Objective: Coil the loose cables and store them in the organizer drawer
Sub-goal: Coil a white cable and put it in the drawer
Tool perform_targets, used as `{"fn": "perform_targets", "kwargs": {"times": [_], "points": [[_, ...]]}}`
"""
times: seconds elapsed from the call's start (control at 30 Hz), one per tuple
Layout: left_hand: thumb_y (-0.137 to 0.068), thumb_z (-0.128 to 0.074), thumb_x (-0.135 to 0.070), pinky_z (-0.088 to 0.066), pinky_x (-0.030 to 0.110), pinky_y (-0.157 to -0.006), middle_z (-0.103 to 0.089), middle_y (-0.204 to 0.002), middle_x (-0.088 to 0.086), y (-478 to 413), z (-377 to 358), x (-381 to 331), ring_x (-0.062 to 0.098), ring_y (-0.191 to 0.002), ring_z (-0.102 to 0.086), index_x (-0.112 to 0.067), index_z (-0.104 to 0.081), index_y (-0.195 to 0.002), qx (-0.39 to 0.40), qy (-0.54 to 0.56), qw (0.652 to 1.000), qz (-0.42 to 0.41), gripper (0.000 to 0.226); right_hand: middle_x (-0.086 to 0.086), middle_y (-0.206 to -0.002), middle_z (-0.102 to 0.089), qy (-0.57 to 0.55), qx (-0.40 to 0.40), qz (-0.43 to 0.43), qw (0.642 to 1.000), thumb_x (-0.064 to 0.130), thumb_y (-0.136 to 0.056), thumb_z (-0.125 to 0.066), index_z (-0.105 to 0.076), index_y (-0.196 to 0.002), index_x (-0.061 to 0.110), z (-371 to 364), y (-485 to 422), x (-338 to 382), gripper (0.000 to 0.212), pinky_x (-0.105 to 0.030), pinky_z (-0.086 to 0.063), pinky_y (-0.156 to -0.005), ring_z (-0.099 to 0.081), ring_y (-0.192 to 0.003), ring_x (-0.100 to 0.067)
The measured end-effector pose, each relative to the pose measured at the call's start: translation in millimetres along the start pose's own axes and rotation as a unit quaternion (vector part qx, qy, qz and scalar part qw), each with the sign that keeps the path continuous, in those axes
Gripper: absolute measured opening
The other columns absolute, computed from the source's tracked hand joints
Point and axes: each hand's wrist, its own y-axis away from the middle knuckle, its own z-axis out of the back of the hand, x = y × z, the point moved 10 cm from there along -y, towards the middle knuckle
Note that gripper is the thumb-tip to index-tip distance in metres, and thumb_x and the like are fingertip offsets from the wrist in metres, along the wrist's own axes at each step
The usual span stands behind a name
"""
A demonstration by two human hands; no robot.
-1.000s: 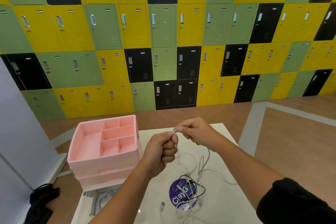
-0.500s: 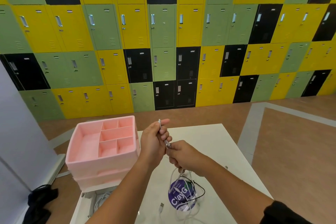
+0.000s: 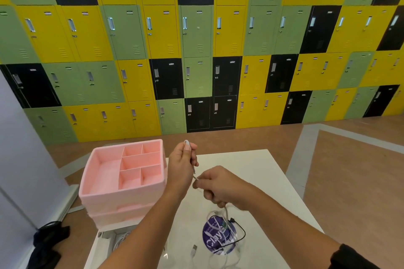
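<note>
Here, above the worktop (image 3: 258, 166), the left hand (image 3: 182, 168) pinches the white cable (image 3: 187, 143) near its plug while the right hand (image 3: 220, 188) clasps the slack below: coiling apparently begins, and winding even loops beside the pink organizer (image 3: 122, 190) should follow.

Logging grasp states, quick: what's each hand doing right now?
Left hand: pinches the white cable near its plug.
Right hand: grips the same cable lower down.
</note>
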Motion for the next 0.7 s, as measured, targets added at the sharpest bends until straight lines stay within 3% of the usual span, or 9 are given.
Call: {"fn": "perform_targets", "kwargs": {"times": [0.13,0.23,0.4,0.57,0.7], "points": [[-0.108,-0.039,-0.015,-0.043,0.018,-0.058,-0.056,-0.072,0.002,10,-19,3,0.009,-0.065,-0.051,-0.014,-0.061,-0.089,0.084,-0.079,0.993,-0.026,0.029,0.002,-0.061,-0.053,0.258,-0.066,0.076,0.961,0.019,-0.093,-0.06,-0.06,-0.067,0.013,18,4,43,0.026,-0.026,-0.036,-0.05,-0.046,-0.051,-0.014],[-0.108,-0.04,-0.017,-0.04,0.02,-0.056,-0.056,-0.07,-0.004,14,-30,4,0.008,-0.065,-0.049,-0.012,-0.058,-0.086,0.136,-0.105,0.985,-0.018,0.029,-0.001,-0.071,-0.068,0.309,-0.133,0.105,0.936,0.02,-0.088,-0.067,-0.073,-0.073,0.013,37,3,62,0.017,-0.032,-0.05,-0.058,-0.062,-0.064,-0.017],[-0.105,-0.036,-0.017,-0.039,0.034,-0.056,-0.051,-0.062,0.009,23,-39,11,0.019,-0.057,-0.046,-0.009,-0.059,-0.076,0.217,0.007,0.974,0.066,0.038,0.006,-0.076,-0.068,0.314,-0.187,0.124,0.922,0.027,-0.077,-0.081,-0.069,-0.069,0.019,64,9,80,0.017,-0.029,-0.051,-0.06,-0.064,-0.073,-0.012],[-0.107,-0.026,-0.025,-0.029,0.027,-0.05,-0.033,-0.059,0.003,34,-49,12,0.014,-0.052,-0.028,-0.009,-0.06,-0.076,0.251,0.117,0.946,0.166,0.049,0.013,-0.064,-0.064,0.216,-0.155,0.167,0.95,0.021,-0.079,-0.082,-0.071,-0.075,0.021,72,5,84,0.012,-0.025,-0.043,-0.059,-0.056,-0.063,-0.002],[-0.107,-0.029,-0.034,-0.023,0.022,-0.044,-0.021,-0.057,-0.001,36,-48,11,0.011,-0.05,-0.018,-0.012,-0.054,-0.073,0.25,0.153,0.936,0.196,0.047,0.008,-0.078,-0.069,0.194,-0.133,0.172,0.957,0.031,-0.083,-0.08,-0.076,-0.08,0.021,73,1,82,0.011,-0.029,-0.051,-0.068,-0.062,-0.077,-0.007]]}}
